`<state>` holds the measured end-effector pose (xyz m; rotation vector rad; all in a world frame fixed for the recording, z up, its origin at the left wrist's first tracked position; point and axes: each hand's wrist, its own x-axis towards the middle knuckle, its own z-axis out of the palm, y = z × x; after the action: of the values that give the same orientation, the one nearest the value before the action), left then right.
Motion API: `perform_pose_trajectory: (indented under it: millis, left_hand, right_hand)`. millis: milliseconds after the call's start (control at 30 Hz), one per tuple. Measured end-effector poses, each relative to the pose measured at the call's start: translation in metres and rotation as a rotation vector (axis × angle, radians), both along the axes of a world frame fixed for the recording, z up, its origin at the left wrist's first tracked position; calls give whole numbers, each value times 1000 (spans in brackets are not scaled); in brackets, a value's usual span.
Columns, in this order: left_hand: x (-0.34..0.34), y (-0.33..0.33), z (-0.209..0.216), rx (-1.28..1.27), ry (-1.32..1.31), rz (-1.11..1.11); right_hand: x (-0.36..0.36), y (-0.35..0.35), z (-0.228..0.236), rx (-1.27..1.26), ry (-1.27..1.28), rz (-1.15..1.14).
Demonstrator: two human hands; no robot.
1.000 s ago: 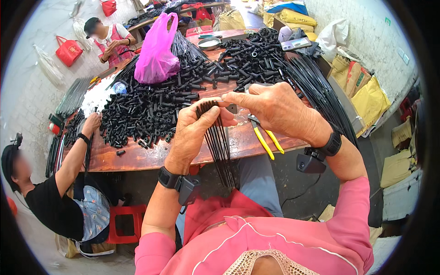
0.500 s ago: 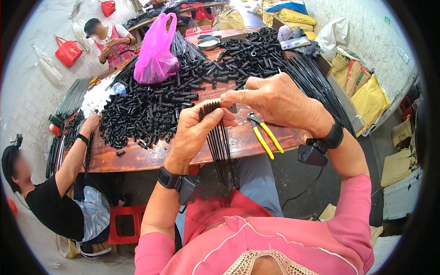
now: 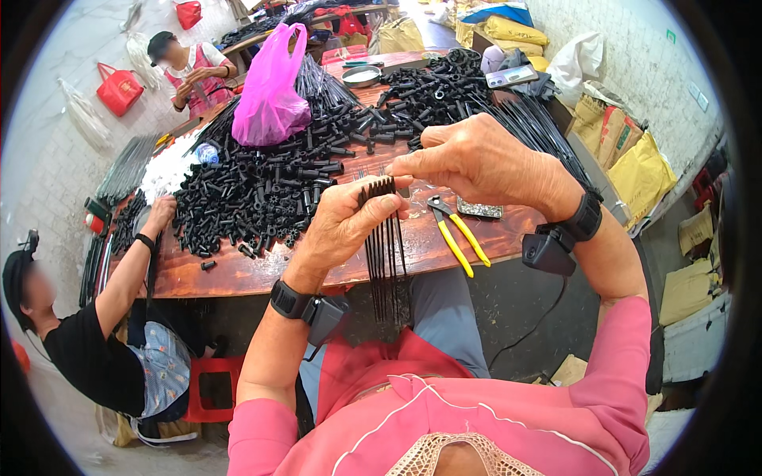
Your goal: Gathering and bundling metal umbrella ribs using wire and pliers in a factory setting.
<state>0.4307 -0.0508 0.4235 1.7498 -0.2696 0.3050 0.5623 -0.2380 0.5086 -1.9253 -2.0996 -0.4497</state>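
Note:
My left hand (image 3: 345, 226) is closed around a fanned bundle of thin black rods (image 3: 386, 274), which hang down over the table's front edge toward my lap. Fine light wire-like ends stick up above the rods' tops. My right hand (image 3: 484, 163) is at those tops, index finger bent against them and the other fingers curled in. Whatever it pinches is too small to make out. Below my right hand lie pliers (image 3: 459, 236) with yellow handles, beside a small container of shiny little pieces (image 3: 480, 210).
Black tubular parts (image 3: 246, 186) are heaped across the wooden table (image 3: 317, 278), with a pink plastic bag (image 3: 270, 95) on them. Long black rods (image 3: 532, 131) lie at the right. A co-worker (image 3: 95, 341) sits at the left; another person (image 3: 194, 75) is farther back.
My right hand has shifted a little right, and the small container beside the pliers now shows. My left hand and the rods have moved slightly right.

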Motion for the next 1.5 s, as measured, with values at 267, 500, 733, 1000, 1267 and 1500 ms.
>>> perform_pose_trajectory:
  millis: [267, 500, 733, 1000, 1267, 1500]
  left_hand:
    - [5, 8, 4, 99, -25, 9]
    - [8, 12, 10, 137, -59, 9]
    - [5, 8, 12, 139, -22, 18]
    - [7, 5, 9, 116, -16, 13]
    - [11, 5, 13, 175, 15, 10]
    - [6, -2, 6, 13, 56, 67]
  right_hand:
    - [4, 5, -11, 21, 151, 49]
    - [2, 11, -19, 77, 371, 79]
    - [8, 14, -22, 139, 415, 123]
    - [7, 8, -17, 138, 245, 72]
    - [15, 14, -19, 168, 280, 111]
    - [-3, 14, -17, 165, 556, 44]
